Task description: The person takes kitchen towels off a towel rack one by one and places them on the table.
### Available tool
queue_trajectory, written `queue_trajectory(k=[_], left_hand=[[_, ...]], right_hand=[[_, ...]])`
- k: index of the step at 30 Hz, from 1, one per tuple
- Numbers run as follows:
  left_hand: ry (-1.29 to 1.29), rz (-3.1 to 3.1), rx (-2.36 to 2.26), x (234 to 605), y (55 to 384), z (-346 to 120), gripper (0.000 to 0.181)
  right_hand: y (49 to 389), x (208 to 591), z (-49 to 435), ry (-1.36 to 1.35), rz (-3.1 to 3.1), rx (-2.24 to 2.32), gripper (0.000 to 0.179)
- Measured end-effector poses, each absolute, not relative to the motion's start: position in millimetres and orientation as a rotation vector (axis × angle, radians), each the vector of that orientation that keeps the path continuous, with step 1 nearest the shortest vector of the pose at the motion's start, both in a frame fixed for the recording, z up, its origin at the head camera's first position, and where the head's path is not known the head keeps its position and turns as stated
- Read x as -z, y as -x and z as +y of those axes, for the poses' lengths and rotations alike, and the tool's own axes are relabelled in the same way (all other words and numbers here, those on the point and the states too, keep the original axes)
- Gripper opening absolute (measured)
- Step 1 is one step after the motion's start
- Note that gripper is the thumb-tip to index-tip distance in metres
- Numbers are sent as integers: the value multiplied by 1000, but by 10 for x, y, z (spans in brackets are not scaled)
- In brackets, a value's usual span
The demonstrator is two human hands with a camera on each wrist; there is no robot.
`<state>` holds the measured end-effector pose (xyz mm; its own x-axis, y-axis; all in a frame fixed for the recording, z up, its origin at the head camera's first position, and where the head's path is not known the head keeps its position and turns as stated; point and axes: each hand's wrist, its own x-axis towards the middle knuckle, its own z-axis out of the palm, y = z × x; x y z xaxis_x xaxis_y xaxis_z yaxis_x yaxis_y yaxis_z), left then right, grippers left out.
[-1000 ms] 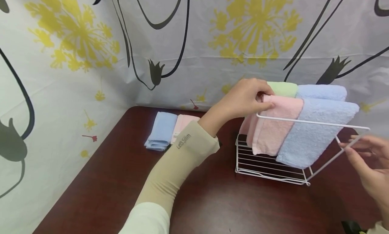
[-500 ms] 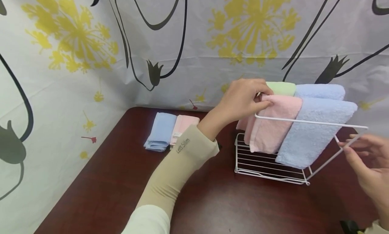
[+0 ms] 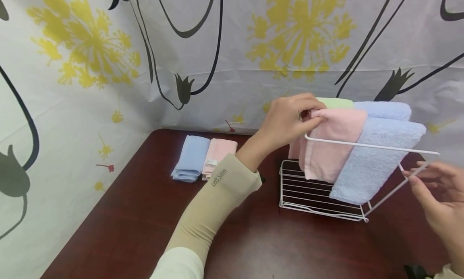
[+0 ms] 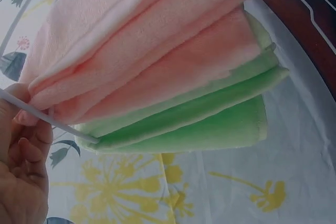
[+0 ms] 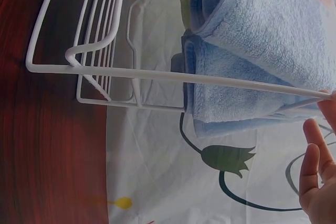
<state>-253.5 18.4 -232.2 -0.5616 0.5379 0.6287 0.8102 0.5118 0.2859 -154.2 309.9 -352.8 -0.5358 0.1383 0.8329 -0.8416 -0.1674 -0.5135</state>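
In the head view my left hand [image 3: 290,116] pinches the top edge of a folded pink towel [image 3: 333,148] between thumb and fingers. This towel hangs over the white wire rack [image 3: 373,145], overlapping a light blue towel [image 3: 384,162] on its right. My right hand [image 3: 440,194] holds the rack's slanted right side wire with thumb and fingertips. Behind, a green towel [image 3: 337,103] and a second blue towel [image 3: 382,110] hang side by side. The left wrist view shows green folds [image 4: 210,124] beside the layered pink cloth [image 4: 142,51].
To the left, at the back of the dark red table [image 3: 253,238], lie a folded blue towel [image 3: 191,156] and a folded pink towel [image 3: 222,150]. The rack's wire base [image 3: 319,208] stands on the table. A patterned curtain [image 3: 224,53] rises behind.
The front pink towel has shifted slightly up and to the right, with its edge now further over the blue one. My left hand keeps its pinch; my right hand stays at the rack.
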Motion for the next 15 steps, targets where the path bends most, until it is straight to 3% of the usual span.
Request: queue_trajectory(k=[15], left_hand=[[1076, -2096, 1130, 2270, 2599, 98, 16]], right_hand=[[1506, 3504, 3103, -687, -1546, -1619, 33]])
